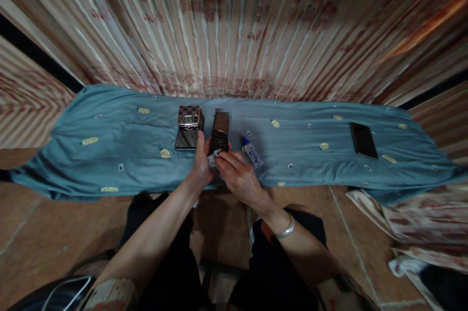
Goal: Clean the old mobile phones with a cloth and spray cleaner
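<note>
A dark phone (221, 128) with keys on its lower part is held upright over the middle of the cloth-covered table. My left hand (202, 159) grips it from the left and below, thumb raised at its side. Against the lower end of the phone, my right hand (239, 174) pinches a pale crumpled cloth (214, 157). Just right of the hands lies a clear bottle (253, 153) with a blue cap. To the left, a checkered, shiny box-like object (189, 115) stands by a dark, glossy flat device (186, 138).
A blue-green patterned cloth (139, 150) covers the long, narrow table. Near its right end lies another dark phone (363, 141). Pleated curtains (241, 33) hang behind the table. My knees are below its front edge.
</note>
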`<action>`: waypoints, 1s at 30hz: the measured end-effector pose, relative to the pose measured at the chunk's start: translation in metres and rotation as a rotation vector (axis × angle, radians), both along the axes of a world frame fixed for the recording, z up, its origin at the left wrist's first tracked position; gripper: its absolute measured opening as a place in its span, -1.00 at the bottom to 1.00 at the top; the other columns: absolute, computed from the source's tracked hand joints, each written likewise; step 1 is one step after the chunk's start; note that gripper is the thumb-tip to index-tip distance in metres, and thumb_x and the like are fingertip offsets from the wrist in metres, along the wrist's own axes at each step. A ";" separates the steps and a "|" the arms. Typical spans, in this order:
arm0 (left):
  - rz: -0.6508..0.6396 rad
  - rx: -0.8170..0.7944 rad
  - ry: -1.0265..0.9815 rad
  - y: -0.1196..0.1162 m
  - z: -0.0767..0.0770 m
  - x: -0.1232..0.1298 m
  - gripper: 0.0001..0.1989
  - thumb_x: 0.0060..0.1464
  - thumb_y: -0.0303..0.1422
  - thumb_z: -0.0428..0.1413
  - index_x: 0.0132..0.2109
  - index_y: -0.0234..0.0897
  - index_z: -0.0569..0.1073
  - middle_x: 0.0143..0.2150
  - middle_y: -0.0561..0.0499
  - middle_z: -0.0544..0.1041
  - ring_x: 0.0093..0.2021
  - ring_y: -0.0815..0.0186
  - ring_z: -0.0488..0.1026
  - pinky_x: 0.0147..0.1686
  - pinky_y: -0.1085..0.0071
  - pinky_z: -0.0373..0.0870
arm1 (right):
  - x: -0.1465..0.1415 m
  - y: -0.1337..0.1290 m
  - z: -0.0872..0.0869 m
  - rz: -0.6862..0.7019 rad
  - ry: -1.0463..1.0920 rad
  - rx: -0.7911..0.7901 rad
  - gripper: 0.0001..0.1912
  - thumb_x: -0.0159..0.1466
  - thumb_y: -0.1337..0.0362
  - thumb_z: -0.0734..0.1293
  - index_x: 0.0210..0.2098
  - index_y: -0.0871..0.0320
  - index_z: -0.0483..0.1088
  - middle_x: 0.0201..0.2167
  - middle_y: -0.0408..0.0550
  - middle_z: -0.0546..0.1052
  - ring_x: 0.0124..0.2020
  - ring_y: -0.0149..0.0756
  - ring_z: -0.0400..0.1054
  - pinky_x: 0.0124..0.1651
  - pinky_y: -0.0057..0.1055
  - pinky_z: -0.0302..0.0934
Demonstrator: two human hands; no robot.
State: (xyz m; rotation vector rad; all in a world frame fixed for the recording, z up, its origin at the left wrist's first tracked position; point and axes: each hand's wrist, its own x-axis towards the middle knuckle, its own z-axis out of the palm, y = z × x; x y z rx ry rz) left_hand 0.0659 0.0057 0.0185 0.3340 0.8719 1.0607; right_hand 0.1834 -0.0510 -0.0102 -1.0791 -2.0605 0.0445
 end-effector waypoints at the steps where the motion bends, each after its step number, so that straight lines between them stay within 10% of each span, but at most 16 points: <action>1: -0.008 -0.005 -0.006 -0.001 0.001 0.001 -0.35 0.19 0.24 -0.05 -0.23 -0.28 0.56 -0.35 -0.13 0.63 -0.21 0.17 0.63 -0.25 0.36 0.58 | -0.001 0.000 0.000 0.004 0.004 -0.010 -0.66 0.45 0.40 0.21 0.10 0.17 0.53 0.03 0.15 0.60 0.03 -0.10 0.45 0.17 -0.09 0.45; 30: 0.204 0.098 0.055 -0.002 -0.014 0.012 -0.72 0.31 -0.16 0.09 -0.30 -0.21 0.53 -0.42 0.09 0.50 -0.15 0.34 0.55 -0.07 0.50 0.49 | -0.011 0.013 -0.005 -0.067 0.273 -0.219 -0.64 0.24 0.45 0.30 -0.03 0.06 0.55 0.07 0.02 0.58 0.11 -0.19 0.47 0.23 -0.18 0.38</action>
